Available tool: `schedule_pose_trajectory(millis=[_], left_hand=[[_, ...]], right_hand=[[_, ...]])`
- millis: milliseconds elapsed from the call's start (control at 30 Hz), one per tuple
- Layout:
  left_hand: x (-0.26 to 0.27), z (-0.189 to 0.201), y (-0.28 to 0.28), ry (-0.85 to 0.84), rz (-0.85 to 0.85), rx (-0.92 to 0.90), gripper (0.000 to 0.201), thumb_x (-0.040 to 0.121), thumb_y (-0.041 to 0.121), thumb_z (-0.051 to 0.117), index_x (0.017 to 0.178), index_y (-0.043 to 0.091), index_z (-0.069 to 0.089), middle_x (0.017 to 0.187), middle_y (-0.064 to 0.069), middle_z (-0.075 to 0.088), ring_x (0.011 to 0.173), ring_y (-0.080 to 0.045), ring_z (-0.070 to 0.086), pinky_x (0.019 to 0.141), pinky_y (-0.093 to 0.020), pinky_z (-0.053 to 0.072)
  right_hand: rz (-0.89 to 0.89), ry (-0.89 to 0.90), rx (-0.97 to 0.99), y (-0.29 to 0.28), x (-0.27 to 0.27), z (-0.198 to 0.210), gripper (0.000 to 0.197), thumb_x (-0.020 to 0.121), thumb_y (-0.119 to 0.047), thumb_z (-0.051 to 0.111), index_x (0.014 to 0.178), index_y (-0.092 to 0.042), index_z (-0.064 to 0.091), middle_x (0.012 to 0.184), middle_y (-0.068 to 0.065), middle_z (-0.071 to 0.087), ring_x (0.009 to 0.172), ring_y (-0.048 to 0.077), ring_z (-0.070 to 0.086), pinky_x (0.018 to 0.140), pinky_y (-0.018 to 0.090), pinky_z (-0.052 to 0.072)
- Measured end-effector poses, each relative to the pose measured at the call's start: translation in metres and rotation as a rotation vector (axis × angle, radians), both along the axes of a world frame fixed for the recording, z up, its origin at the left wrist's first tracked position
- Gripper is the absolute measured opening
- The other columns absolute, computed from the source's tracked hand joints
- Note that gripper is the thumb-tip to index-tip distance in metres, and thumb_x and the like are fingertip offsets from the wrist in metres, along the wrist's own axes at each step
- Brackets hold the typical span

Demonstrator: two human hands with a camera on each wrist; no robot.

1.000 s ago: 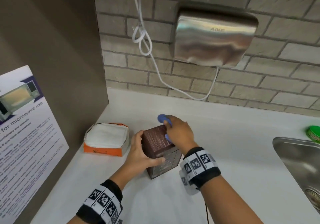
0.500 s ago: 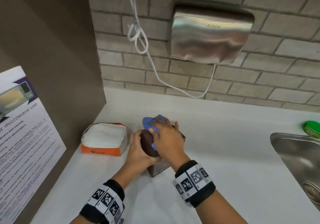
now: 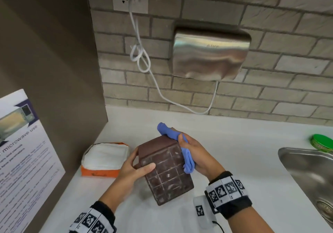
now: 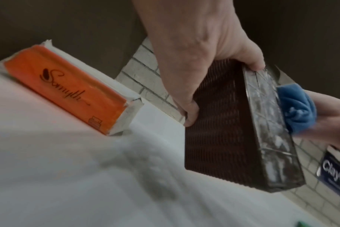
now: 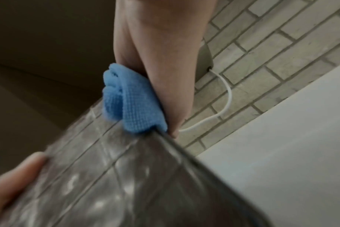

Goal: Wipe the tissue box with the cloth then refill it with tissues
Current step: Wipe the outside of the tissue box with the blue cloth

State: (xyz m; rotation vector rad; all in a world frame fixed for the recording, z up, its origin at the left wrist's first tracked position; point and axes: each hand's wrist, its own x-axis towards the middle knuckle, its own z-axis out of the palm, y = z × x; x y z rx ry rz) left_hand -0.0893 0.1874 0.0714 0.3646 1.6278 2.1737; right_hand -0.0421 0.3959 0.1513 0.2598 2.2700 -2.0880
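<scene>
The dark brown tissue box (image 3: 165, 171) stands tilted on the white counter (image 3: 234, 153), its dusty gridded face toward me. My left hand (image 3: 134, 167) grips its left side, thumb on the gridded face and fingers behind. My right hand (image 3: 196, 155) holds a bunched blue cloth (image 3: 180, 146) and presses it against the box's right upper edge. In the left wrist view my left hand (image 4: 204, 73) clamps the box (image 4: 233, 122), with the cloth (image 4: 295, 106) beyond it. In the right wrist view the cloth (image 5: 130, 98) lies on the box (image 5: 107, 176). An orange pack of white tissues (image 3: 105, 158) lies left of the box.
A brown side wall with a microwave-use poster (image 3: 23, 160) closes off the left. A brick wall behind carries a steel hand dryer (image 3: 210, 54) and its looped white cord (image 3: 142, 59). A steel sink (image 3: 310, 175) lies at the right, a green lid (image 3: 322, 141) beside it.
The box has been tipped so its gridded face points toward me. My right hand with the cloth has moved from the top to the box's right edge. The left hand keeps its grip.
</scene>
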Motion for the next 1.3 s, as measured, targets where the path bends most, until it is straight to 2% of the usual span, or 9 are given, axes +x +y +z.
schedule_pose_trajectory(millis=[100,200,300,467,667,967,1067,1167,1300], left_hand=[[0.001,0.002,-0.007,-0.056,-0.014,0.105,0.092,0.045,0.039,0.095,0.126,0.015,0.059,0.117,-0.014,0.07,0.105,-0.026,0.069,0.08,-0.03,0.059],[-0.001,0.005,-0.016,-0.132,0.015,0.211,0.077,0.057,0.036,0.091,0.123,0.01,0.062,0.117,-0.016,0.07,0.104,-0.026,0.069,0.082,-0.031,0.059],[-0.006,0.009,-0.027,-0.247,0.13,0.325,0.033,0.079,0.024,0.062,0.108,0.01,0.069,0.097,-0.009,0.076,0.083,-0.019,0.074,0.072,-0.03,0.06],[0.001,0.013,-0.03,-0.306,0.048,0.203,0.041,0.077,0.032,0.065,0.112,0.01,0.067,0.106,-0.013,0.074,0.088,-0.022,0.073,0.081,-0.034,0.058],[0.019,0.016,-0.011,-0.262,-0.062,0.077,0.091,0.04,0.046,0.094,0.117,0.009,0.067,0.115,-0.018,0.07,0.096,-0.026,0.071,0.076,-0.032,0.061],[0.015,0.038,-0.028,-0.312,0.138,0.201,0.043,0.073,0.032,0.065,0.109,0.01,0.068,0.096,-0.009,0.075,0.089,-0.024,0.07,0.092,-0.041,0.051],[0.015,0.041,-0.034,-0.203,-0.02,0.043,0.06,0.058,0.047,0.084,0.105,0.012,0.074,0.101,-0.012,0.075,0.089,-0.023,0.072,0.084,-0.039,0.053],[0.018,0.042,-0.029,-0.176,-0.115,-0.03,0.083,0.044,0.051,0.091,0.114,0.011,0.069,0.112,-0.017,0.072,0.098,-0.027,0.071,0.076,-0.033,0.059],[0.017,0.044,-0.024,-0.234,0.024,0.108,0.064,0.051,0.046,0.088,0.104,0.011,0.075,0.106,-0.016,0.074,0.091,-0.025,0.072,0.08,-0.036,0.059]], right_hand=[[0.098,0.145,0.029,0.0,0.0,-0.006,0.052,0.082,-0.062,0.053,0.126,-0.036,0.056,0.128,-0.009,0.062,0.11,0.005,0.061,0.089,0.017,0.049],[0.174,0.228,0.105,-0.002,0.022,-0.006,0.051,0.093,-0.045,0.045,0.142,-0.03,0.042,0.15,-0.015,0.04,0.138,0.003,0.037,0.114,0.022,0.031],[0.209,0.266,0.178,0.001,0.051,-0.025,0.05,0.095,-0.045,0.046,0.142,-0.029,0.042,0.15,-0.019,0.037,0.142,0.001,0.027,0.12,0.032,0.021],[0.192,0.277,0.142,-0.009,0.063,-0.02,0.04,0.096,-0.036,0.043,0.133,-0.05,0.046,0.147,-0.028,0.037,0.139,-0.005,0.029,0.119,0.027,0.024],[0.161,0.35,0.09,-0.017,0.038,0.014,0.046,0.094,-0.042,0.043,0.14,-0.037,0.043,0.15,-0.022,0.035,0.141,0.0,0.029,0.12,0.039,0.022],[0.243,0.244,0.009,-0.004,0.037,-0.009,0.049,0.092,-0.052,0.045,0.138,-0.036,0.046,0.147,-0.013,0.045,0.114,-0.005,0.056,0.093,0.015,0.048],[0.167,0.286,-0.013,-0.013,0.034,-0.012,0.052,0.091,-0.05,0.046,0.141,-0.036,0.042,0.148,-0.023,0.038,0.135,-0.002,0.039,0.114,0.027,0.033],[0.132,0.345,-0.079,-0.019,0.028,-0.003,0.051,0.096,-0.041,0.043,0.144,-0.023,0.039,0.149,-0.018,0.038,0.137,-0.001,0.036,0.108,0.016,0.037],[0.125,0.371,-0.036,-0.022,0.025,0.004,0.052,0.096,-0.041,0.043,0.145,-0.024,0.038,0.15,-0.019,0.037,0.14,0.0,0.031,0.115,0.024,0.031]])
